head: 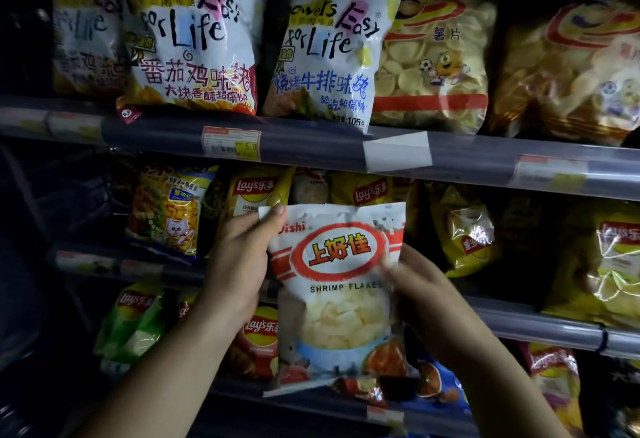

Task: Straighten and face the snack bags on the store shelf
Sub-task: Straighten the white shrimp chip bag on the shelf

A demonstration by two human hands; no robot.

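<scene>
Two hands hold one shrimp flakes bag (332, 285) upright, front out, before the middle shelf (502, 167); left hand (239, 264) fingers pinch top-left corner, right hand (426, 295) fingers clasp right edge; long axis vertical, shelf slot straight behind

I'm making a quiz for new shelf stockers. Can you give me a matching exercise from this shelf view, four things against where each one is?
Things:
1. Shrimp flakes bag
2. Price tag
3. Cat bag
4. Green Lay's bag

Places:
A. top shelf rail
B. lower shelf, far left
C. held in both hands
D. middle shelf, left of a yellow Lay's bag

Pairs: 1-C, 2-A, 3-D, 4-B
</scene>
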